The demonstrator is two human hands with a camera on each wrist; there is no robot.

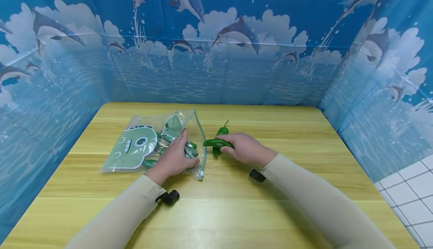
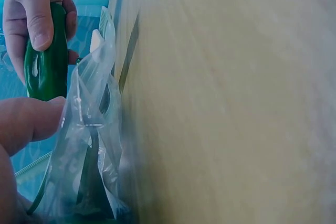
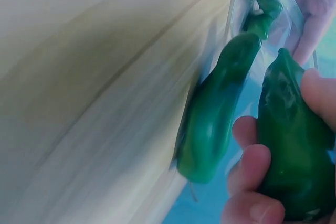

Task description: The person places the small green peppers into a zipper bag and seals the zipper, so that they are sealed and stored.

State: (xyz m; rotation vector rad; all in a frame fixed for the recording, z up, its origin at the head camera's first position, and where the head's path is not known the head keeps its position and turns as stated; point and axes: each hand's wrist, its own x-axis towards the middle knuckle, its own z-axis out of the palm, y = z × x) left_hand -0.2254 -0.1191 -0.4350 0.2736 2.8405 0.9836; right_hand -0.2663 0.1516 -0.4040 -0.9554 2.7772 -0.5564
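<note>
My right hand (image 1: 245,148) grips a green chili pepper (image 1: 216,142) between thumb and fingers, its tip toward the bag's mouth. In the right wrist view the held pepper (image 3: 294,145) is glossy and tapers to a point. Another green pepper (image 1: 222,130) lies on the table just beyond it, stem pointing away. My left hand (image 1: 174,159) holds the clear zip bag (image 1: 115,162) near its opening, thumb (image 2: 31,124) against the plastic film. Several green peppers show inside the bag, partly hidden by the hand and the printed cartoon.
The bag lies flat on a light wooden table (image 1: 291,211), its slider (image 1: 201,173) at the near corner of the mouth. Behind and beside the table hangs a blue dolphin-print curtain (image 1: 216,80). White tiles (image 1: 412,189) show at the right.
</note>
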